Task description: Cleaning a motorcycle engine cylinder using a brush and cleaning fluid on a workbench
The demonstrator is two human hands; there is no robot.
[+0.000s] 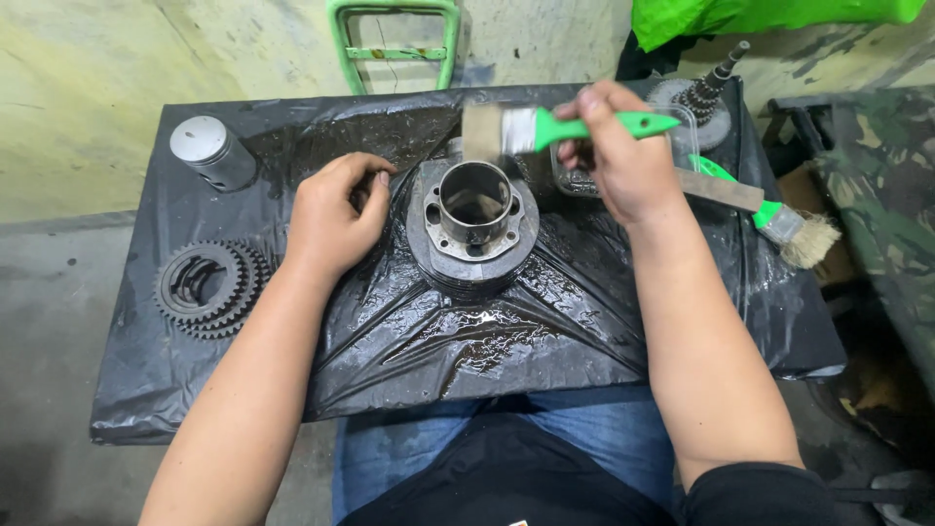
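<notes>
A dark finned engine cylinder (474,239) with a shiny steel sleeve stands upright in the middle of a table wrapped in wet black plastic (467,331). My left hand (333,214) rests with curled fingers against the cylinder's left side. My right hand (623,156) grips the green handle of a flat paintbrush (545,127). Its bristles hang just above the far rim of the cylinder.
A grey piston (212,151) stands at the back left. A stack of toothed gears (209,287) lies at the left. A second green-handled brush (779,219) lies at the right beside a clear plastic tub (682,127) and a gear shaft (711,93). A green metal frame (394,44) stands behind.
</notes>
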